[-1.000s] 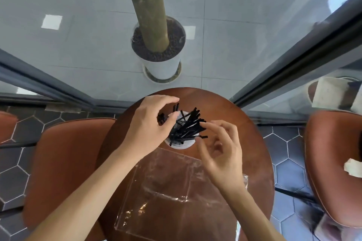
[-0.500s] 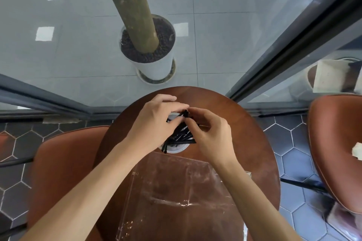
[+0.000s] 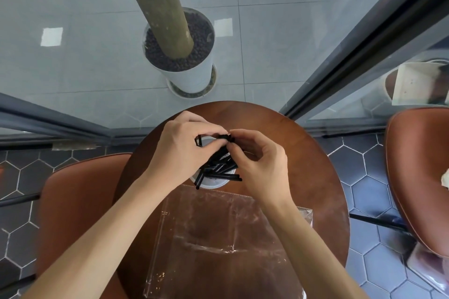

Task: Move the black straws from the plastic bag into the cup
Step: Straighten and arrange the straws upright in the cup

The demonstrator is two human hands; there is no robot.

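Above the white cup [image 3: 213, 183] on the round table [image 3: 313, 172], the left hand [image 3: 179, 153] and right hand [image 3: 261, 165] both pinched, it seemed, the black straws [image 3: 218, 165], near the flat plastic bag [image 3: 218, 238].

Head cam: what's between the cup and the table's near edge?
In the head view, only the clear plastic bag lies flat on the table between the cup and the near edge; it looks empty.

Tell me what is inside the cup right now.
Black straws fill the cup, fanning out over its rim. The left hand and right hand pinch their upper ends, hiding the far rim. The cup's bottom cannot be seen.
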